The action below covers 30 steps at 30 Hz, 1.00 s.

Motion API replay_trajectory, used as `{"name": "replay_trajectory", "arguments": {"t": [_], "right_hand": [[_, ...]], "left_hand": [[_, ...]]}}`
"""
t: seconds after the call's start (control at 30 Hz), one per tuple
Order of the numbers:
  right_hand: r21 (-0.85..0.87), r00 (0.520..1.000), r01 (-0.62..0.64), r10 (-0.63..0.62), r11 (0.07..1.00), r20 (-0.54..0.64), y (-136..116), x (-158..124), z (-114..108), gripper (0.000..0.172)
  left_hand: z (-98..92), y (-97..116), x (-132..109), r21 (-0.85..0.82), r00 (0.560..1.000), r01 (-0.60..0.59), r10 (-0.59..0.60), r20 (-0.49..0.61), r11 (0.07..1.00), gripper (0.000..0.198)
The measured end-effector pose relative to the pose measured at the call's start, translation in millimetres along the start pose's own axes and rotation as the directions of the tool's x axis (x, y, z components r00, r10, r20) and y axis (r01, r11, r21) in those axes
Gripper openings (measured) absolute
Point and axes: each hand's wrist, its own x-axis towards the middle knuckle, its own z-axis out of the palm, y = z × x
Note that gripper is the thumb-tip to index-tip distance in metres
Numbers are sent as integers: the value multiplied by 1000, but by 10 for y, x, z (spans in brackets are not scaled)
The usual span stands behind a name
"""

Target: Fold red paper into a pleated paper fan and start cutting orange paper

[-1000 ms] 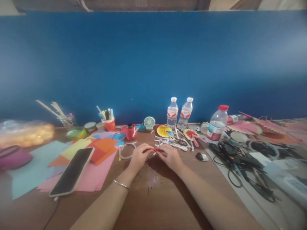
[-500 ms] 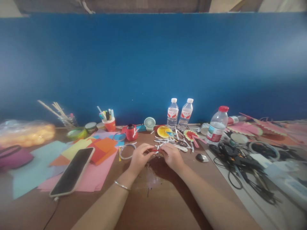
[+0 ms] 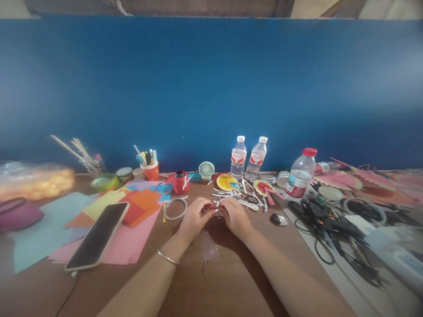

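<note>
My left hand (image 3: 196,216) and my right hand (image 3: 235,215) meet over the middle of the brown table (image 3: 211,290). Between their fingertips is a small red folded piece (image 3: 213,206), which looks like paper; its exact shape is mostly hidden by the fingers. Both hands are closed in a pinch on it. White paper strips (image 3: 228,194) lie just beyond the fingers, around a pair of scissors whose handles partly show. A grey ring-shaped roll (image 3: 175,209) rests left of my left hand. Right of my right hand sits a computer mouse (image 3: 278,219).
Coloured paper sheets (image 3: 145,240) and a phone (image 3: 99,235) lie at left. A red mug (image 3: 181,182), a small fan (image 3: 206,170), two water bottles (image 3: 238,158) and a yellow paper rosette (image 3: 226,181) stand at the back. A red-capped bottle (image 3: 299,174) and tangled black cables (image 3: 325,220) occupy the right.
The hands stay in nearly the same place, still pinching the red piece, which shows a little more between the fingertips. The camera view has shifted very slightly.
</note>
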Motion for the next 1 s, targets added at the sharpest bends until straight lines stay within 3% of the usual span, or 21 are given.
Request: {"name": "replay_trajectory", "arguments": {"t": [0.13,0.3,0.47,0.53,0.63,0.7,0.83,1.0], "right_hand": [[3,1000,14,-14,1000,20,-5,-12,10,17],[29,1000,-12,11,1000,21,-53,-28,-8,17],[192,984,-173,162,966,71,-79,-27,-69,63],[364,948,-313,309,877,72,-89,-17,-40,63],[696,795,-500,591,515,134,-125,3,72,45],[782,724,-520,663,344,190,-160,9,158,35],[807,680,-523,705,275,200,-192,-4,244,26],[789,667,-534,725,302,173,-137,0,200,26]], "left_hand": [[-11,-19,-9,7,1000,-19,18,25,1000,9],[-27,-55,-20,24,999,14,-13,-40,1000,10],[-36,-54,-13,-1,994,42,-42,-99,999,9],[-37,-51,-6,-19,990,50,-52,-130,999,10],[-38,-49,3,-50,984,65,-72,-160,997,10],[-35,-46,5,-74,983,76,-87,-161,994,11],[-18,-33,2,-143,984,110,-128,-124,984,14],[27,-58,5,-286,975,207,-221,-15,936,31]]}}
